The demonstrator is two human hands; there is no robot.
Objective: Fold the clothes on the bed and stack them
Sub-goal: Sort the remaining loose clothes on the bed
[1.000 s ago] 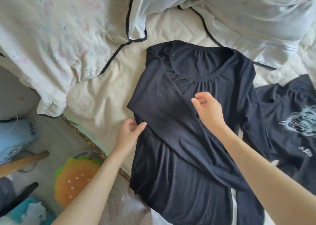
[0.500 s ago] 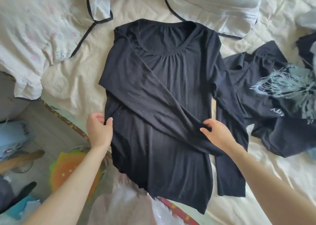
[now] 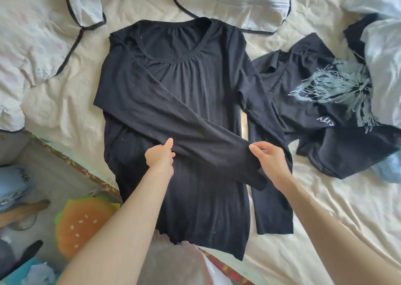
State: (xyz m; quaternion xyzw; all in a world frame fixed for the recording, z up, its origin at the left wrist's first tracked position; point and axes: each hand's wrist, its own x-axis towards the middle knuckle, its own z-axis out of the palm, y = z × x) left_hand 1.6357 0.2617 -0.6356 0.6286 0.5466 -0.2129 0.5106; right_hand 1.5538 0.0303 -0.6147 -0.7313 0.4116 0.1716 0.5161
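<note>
Hands (image 3: 213, 157) at folded sleeve (image 3: 195, 130) edges

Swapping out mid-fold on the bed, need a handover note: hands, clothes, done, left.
Left hand: pinches the folded-over sleeve at mid-length.
Right hand: pinches that sleeve's cuff end.
Black long-sleeve top: flat and face up on the bed, one sleeve crossed over its body, the other sleeve lying straight alongside.
Black printed T-shirt: crumpled to its right, unfolded.
Done: first sleeve brought across.
Left: second sleeve, body folds, the T-shirt, stacking. No stack visible.
</note>
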